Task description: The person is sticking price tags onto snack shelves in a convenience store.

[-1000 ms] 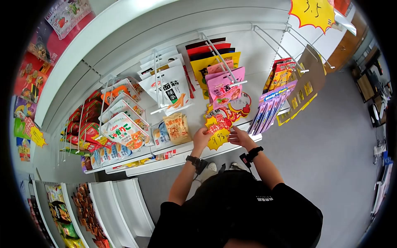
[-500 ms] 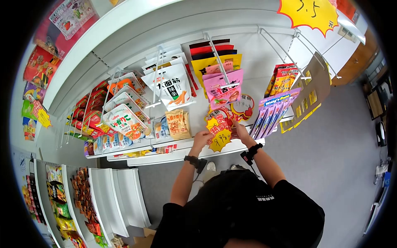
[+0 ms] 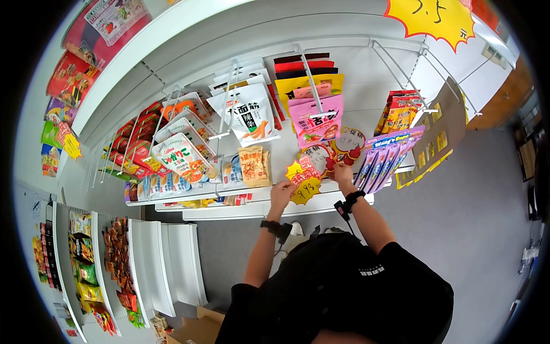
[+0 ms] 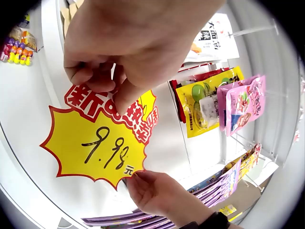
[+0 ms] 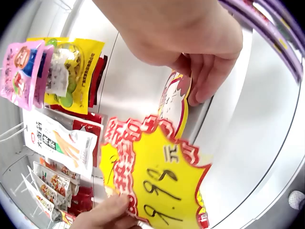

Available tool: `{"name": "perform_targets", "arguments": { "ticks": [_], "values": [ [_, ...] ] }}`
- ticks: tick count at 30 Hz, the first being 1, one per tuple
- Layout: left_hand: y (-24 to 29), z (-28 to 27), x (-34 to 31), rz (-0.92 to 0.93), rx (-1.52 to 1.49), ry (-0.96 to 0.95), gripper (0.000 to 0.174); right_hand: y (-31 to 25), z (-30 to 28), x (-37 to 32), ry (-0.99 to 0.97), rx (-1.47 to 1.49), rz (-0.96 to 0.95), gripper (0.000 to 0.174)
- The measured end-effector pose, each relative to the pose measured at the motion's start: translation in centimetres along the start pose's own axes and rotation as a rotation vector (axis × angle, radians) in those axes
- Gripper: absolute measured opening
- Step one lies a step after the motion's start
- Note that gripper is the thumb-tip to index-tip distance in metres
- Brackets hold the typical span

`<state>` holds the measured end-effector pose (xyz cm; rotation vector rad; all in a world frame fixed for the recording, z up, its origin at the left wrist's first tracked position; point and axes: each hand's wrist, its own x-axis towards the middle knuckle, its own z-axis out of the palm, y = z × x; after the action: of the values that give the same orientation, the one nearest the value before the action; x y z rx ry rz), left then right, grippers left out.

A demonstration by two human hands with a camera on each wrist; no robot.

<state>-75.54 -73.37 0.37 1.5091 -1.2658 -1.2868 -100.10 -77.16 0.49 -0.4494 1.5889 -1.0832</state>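
The left hand (image 3: 281,195) pinches a yellow starburst price card (image 3: 306,188) reading 9.98, held over the front of the white shelf. In the left wrist view the thumb and fingers of the left hand (image 4: 126,52) are at the red lettering of the card (image 4: 97,145). To its right, the right hand (image 3: 345,178) is at a round promotional card (image 3: 315,159). The right wrist view has the right hand (image 5: 190,43) pinching the round card (image 5: 173,102) by its edge, apart from the yellow card (image 5: 167,186). A second round card (image 3: 350,143) lies behind.
Pink bags (image 3: 316,117) hang just above the cards, with a white bag (image 3: 246,117) farther left. Purple packs (image 3: 387,157) stand close by the right hand. A tan packet (image 3: 253,166) sits on the shelf left of the hands. Metal hooks (image 3: 401,71) project overhead.
The right hand has left the yellow card and moved up and right to the round card. The left hand keeps hold of the yellow card. The head view has shifted slightly.
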Motion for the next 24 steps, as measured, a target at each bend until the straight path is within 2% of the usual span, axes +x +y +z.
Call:
{"name": "perform_targets", "arguments": {
  "ticks": [4, 7, 10, 13, 14, 17, 18, 21, 22, 24],
  "values": [
    [0.3, -1.7, -1.5, 0.09, -0.029, -0.006, 0.019, 0.6, -0.7, 1.3, -0.118, 0.049, -0.007, 0.022],
    [1.1, -2.2, -2.6, 0.064, 0.047, -0.044, 0.018, 0.3, -0.3, 0.3, -0.083, -0.073, -0.079, 0.026],
    [0.9, -2.1, -3.3, 0.144, 0.077, -0.004, 0.02, -1.0, -0.4, -2.9, 0.065, -0.404, -0.268, 0.035],
    [2.0, -1.8, -4.5, 0.174, 0.131, 0.008, 0.02, 0.8, -0.5, -3.4, 0.293, -0.647, -0.714, 0.042],
    [2.4, -1.8, -4.8, 0.182, 0.167, 0.006, 0.021, 1.1, -1.0, -3.5, 0.2, -0.672, -0.694, 0.044],
    [2.7, -1.5, -5.5, 0.153, 0.232, -0.016, 0.022, -2.5, -1.0, -7.7, -0.228, -0.435, -0.435, 0.04],
    [2.5, -1.3, -5.5, 0.144, 0.242, -0.029, 0.022, -2.8, -1.0, -7.7, -0.307, -0.468, -0.373, 0.038],
    [2.0, -1.0, -5.7, 0.145, 0.282, -0.075, 0.023, -1.9, -1.0, -7.5, -0.557, -0.411, -0.595, 0.034],
    [2.1, -0.8, -5.9, 0.16, 0.301, -0.086, 0.023, -2.1, -1.2, -8.0, -0.677, -0.348, -0.547, 0.03],
    [2.3, -0.6, -6.4, 0.19, 0.365, -0.104, 0.022, -1.7, -1.5, -8.0, -0.769, -0.332, -0.376, 0.03]
  ]
}}
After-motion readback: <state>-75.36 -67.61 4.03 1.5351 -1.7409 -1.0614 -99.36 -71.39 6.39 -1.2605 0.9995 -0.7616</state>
